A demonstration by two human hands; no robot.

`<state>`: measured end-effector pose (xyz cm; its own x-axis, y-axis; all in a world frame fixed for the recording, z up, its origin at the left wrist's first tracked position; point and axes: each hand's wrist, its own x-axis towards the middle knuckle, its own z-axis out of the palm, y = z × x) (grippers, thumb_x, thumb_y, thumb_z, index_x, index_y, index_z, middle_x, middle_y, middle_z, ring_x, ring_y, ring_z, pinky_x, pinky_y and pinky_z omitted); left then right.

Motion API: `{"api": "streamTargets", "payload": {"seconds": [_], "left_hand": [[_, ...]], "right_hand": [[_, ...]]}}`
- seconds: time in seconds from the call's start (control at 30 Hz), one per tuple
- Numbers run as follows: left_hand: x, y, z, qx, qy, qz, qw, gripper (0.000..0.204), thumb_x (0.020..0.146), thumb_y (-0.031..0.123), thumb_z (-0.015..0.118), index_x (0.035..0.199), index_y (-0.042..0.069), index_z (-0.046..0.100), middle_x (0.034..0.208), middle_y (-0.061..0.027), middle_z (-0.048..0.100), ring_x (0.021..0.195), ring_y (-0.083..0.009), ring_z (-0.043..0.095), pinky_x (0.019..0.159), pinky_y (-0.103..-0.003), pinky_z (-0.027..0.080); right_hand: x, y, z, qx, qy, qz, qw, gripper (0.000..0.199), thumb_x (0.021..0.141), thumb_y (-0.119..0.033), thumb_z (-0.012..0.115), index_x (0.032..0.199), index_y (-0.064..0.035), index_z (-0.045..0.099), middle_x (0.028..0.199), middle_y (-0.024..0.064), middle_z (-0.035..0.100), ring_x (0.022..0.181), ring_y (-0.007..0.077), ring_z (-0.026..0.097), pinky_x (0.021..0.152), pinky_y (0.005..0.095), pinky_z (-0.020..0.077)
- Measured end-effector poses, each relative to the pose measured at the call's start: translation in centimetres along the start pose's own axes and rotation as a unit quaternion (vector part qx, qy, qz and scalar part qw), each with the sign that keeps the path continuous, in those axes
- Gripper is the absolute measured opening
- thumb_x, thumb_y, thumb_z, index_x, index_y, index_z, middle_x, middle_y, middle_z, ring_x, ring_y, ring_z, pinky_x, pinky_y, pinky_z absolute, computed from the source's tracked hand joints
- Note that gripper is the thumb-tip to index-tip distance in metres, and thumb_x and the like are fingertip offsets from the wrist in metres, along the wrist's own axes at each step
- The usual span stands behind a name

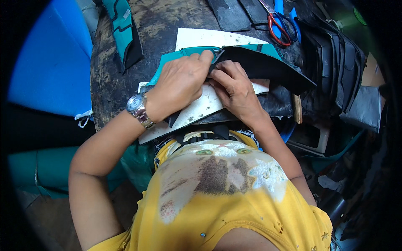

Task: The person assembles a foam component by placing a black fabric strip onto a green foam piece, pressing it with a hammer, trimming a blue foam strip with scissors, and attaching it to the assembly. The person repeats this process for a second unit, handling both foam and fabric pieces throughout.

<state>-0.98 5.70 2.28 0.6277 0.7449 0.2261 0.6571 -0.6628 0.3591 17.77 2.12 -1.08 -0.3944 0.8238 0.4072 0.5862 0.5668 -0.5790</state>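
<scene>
Your left hand (181, 85) lies flat, fingers closed together, pressing down on a teal cut piece (186, 53). Its fingertips meet the near edge of a black curved piece (264, 67). Your right hand (234, 90) pinches that same black edge, thumb and fingers curled shut on it just beside the left fingertips. The black piece runs from the pinch away to your right, its long axis slanting slightly down toward the bench edge, so your right hand is nearer its length. Both pieces rest on a white board (201, 106) atop a dark, worn workbench (113, 79). Red-handled scissors (278, 27) lie well apart at the far right, beside a stack of black pieces (335, 62). Another teal and black piece (123, 31) sits far left.
</scene>
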Motion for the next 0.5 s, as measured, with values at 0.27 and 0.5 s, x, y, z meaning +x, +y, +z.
{"api": "streamTargets", "payload": {"seconds": [0.27,0.5], "left_hand": [[0.6,-1.2,-0.3,-0.004,-0.061,-0.054,0.997,0.025,0.089,0.011,0.067,0.105,-0.002,0.052,0.078,-0.0251,0.064,0.078,-0.0467,0.064,0.065,-0.052,0.05],[-0.9,-1.2,-2.2,-0.091,-0.091,-0.093,0.987,0.027,0.082,0.01,0.075,0.096,-0.005,0.056,0.085,-0.0268,0.062,0.085,-0.0479,0.061,0.071,-0.049,0.048]], "right_hand": [[0.2,-0.6,0.4,-0.022,0.005,-0.006,1.0,0.023,0.083,-0.003,0.071,0.105,-0.0045,0.066,0.104,0.011,0.058,0.097,0.0297,0.057,0.083,0.0399,0.046],[0.5,-0.4,0.7,-0.026,0.013,-0.011,1.0,0.022,0.082,-0.005,0.074,0.103,-0.0052,0.065,0.104,0.0092,0.061,0.098,0.0279,0.059,0.082,0.0385,0.044]]}}
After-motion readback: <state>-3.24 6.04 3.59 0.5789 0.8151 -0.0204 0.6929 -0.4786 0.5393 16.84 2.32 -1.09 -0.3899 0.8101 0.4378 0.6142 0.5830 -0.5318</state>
